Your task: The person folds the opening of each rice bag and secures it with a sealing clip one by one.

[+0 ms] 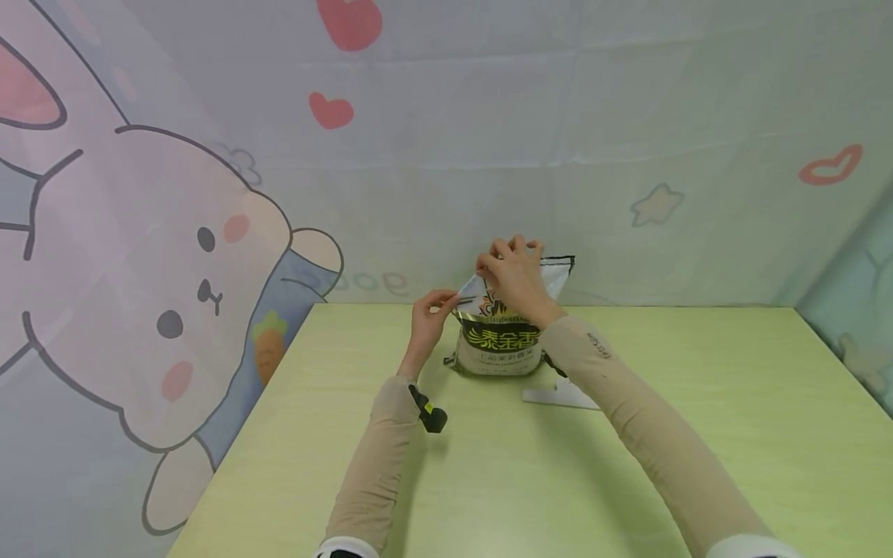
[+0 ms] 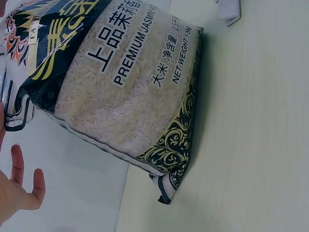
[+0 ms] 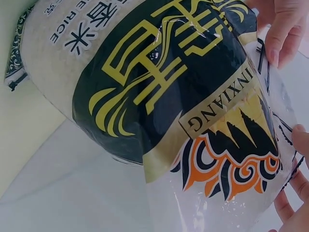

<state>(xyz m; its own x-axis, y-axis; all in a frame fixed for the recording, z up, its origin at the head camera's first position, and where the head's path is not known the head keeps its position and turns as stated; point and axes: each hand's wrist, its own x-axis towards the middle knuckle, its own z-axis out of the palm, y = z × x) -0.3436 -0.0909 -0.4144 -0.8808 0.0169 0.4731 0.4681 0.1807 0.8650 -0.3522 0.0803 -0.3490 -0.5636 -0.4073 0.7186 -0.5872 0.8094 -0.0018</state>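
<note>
Both hands are up at the top of the rice bag (image 1: 499,341), which stands upright on the green table (image 1: 628,480) near the back wall. Left hand (image 1: 431,308) pinches the left corner of the clear top flap between thumb and fingers. Right hand (image 1: 515,275) is curled over the top edge, toward the middle, fingers closed on the plastic. From the right wrist view, fingertips (image 3: 282,36) press on the printed film just beside the black seam line; whether the seal is already parted I cannot tell.

Below the grip: the filled body of the bag, grain showing through the clear window, bottom corners splayed on the table. Just beside the bag's base on the right-hand side lies a flat white piece (image 1: 558,394), partly hidden by the sleeve.

Judgement on doing this well:
- Keep both pinches close to the seam, so the pull goes into the seal and not the loose flap.
- Pull the two hands apart evenly; a one-sided tug would likely tip the bag.
- Weight sits low, so the bag should stay put if force stays sideways, not upward.
- Slick film: expect slipping, so take a deeper pinch.
</note>
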